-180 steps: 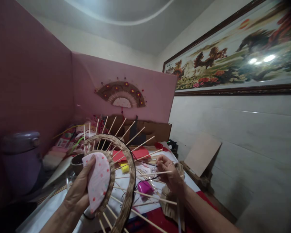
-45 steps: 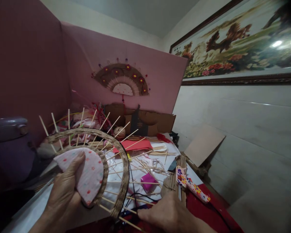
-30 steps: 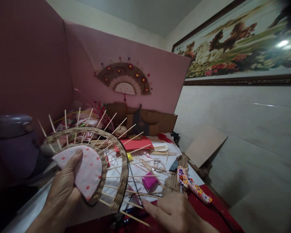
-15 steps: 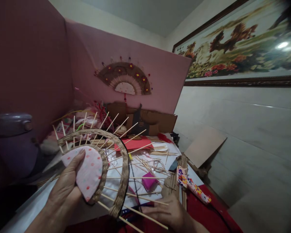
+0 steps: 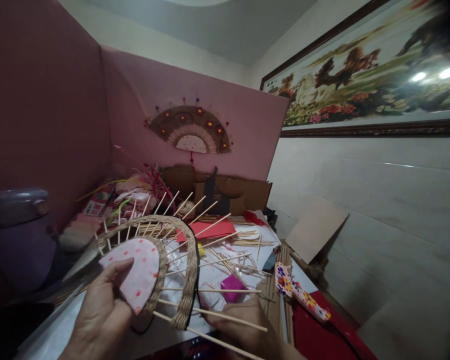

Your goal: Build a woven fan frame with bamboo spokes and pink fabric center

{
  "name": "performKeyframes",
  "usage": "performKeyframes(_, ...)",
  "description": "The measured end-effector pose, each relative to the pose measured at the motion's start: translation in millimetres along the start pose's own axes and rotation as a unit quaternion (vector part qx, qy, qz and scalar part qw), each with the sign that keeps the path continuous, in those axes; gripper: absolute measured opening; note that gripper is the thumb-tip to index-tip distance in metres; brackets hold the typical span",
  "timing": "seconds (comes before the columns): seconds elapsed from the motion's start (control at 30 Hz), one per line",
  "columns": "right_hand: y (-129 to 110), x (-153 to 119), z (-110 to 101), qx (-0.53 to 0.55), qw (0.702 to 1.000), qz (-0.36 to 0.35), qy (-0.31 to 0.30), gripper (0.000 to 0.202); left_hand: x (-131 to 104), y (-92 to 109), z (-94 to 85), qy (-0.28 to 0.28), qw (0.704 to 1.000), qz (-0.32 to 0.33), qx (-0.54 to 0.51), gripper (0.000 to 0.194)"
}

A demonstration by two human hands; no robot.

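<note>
My left hand (image 5: 101, 310) grips a half-round fan frame by its white fabric centre (image 5: 140, 265) with red dots, thumb on top. Thin wooden sticks (image 5: 225, 261) radiate from that centre through a braided tan band (image 5: 191, 265). Black cord (image 5: 198, 280) edges the band's outer side and runs down to the fingers of my right hand (image 5: 243, 325). Those fingers are curled closed at the cord, behind the lower sticks, which partly hide them.
A finished-looking fan (image 5: 191, 127) hangs on the pink board. A flowered glue gun (image 5: 300, 290) lies on cardboard at right. Red paper (image 5: 206, 231), a magenta packet (image 5: 232, 288) and loose sticks cover the white table. A purple bin (image 5: 18, 240) stands left.
My right hand has moved up and closer to the band, its stretched fingers now curled. The fan frame sits a little lower in view and tilts more. The view has shifted slightly.
</note>
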State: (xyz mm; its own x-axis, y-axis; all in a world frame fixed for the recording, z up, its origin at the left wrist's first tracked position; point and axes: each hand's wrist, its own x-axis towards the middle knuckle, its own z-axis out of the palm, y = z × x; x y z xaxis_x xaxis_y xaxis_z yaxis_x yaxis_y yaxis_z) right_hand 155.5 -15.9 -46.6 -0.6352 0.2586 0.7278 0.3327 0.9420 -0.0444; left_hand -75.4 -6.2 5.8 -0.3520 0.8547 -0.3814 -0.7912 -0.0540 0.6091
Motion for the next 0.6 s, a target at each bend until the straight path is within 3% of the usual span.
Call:
performKeyframes(0.17,-3,8,4,-0.038,0.999,0.023,0.01,0.034,-10,-6,10.0,-0.041,0.999,0.015,-0.002,0.035)
performKeyframes(0.33,0,2,8,-0.052,0.996,-0.022,0.064,0.028,-20,-14,11.5,-0.155,0.984,-0.086,-0.01,0.028)
performKeyframes(0.47,1,-8,6,-0.075,0.995,-0.026,0.061,0.038,-31,-22,11.0,-0.148,0.977,-0.141,0.06,0.038)
performKeyframes(0.6,-4,-8,-3,-0.078,0.996,0.001,0.035,0.039,-40,-25,22.7,-0.138,0.981,-0.122,0.061,0.053)
